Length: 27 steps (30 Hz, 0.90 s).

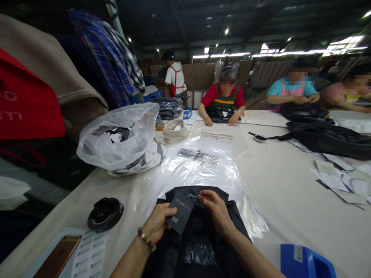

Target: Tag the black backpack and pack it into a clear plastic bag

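A black hang tag [182, 216] with pale lettering is pinched by my left hand [156, 223], thumb on its printed face. Just right of the tag, my right hand [216, 211] has its fingers curled towards the thumb; whatever they may grip is too small to make out. Both hands are above a black bag [171, 256] that lies close to me, with a crinkled clear plastic wrap [199, 254] on its front. Under the bag's far end spreads a stack of clear plastic bags [203, 170].
Left stand a white plastic sack [116, 150] of tags, a black tape roll [106, 214], a phone [58, 258] and a label sheet [89, 255]. A blue dispenser [305, 260] is near right. Co-workers handle black items across the table; papers [343, 179] lie far right.
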### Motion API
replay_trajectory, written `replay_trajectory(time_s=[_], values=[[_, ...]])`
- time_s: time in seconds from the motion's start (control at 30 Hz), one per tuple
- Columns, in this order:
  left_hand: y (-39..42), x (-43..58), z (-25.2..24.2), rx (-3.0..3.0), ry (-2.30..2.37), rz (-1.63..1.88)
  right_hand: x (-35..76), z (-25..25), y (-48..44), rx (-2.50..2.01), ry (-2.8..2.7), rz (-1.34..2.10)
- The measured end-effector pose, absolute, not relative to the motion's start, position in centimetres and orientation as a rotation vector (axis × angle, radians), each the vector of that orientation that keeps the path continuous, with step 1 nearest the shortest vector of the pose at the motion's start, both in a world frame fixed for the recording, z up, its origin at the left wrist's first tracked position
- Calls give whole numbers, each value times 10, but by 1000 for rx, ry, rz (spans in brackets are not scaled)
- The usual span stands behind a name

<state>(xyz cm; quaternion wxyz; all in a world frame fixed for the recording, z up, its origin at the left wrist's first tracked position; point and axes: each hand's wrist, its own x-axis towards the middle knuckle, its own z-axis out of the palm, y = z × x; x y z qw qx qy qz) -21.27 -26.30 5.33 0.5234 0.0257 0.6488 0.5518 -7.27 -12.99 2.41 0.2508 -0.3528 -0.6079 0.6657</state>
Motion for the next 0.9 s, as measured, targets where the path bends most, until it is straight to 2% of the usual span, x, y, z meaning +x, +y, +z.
replay_trajectory(time_s=[0.27,0.5,0.6,0.7,0.8,0.9], values=[[-285,-251,46,47,1727,1333,-87,-7,-126,-1061,-2087,1422],[-283,-245,30,191,1890,1266,-99,-3,-123,-935,-2213,1392],[-275,-245,35,307,1967,1177,-101,-7,-109,-1025,-2150,1394],[-266,-247,42,648,2241,908,-100,-15,-96,-1141,-2089,1394],[-262,-243,50,1091,2593,428,-99,-23,-90,-1196,-2064,1408],[-264,-230,57,1644,2714,134,-101,-27,-89,-1192,-2058,1439]])
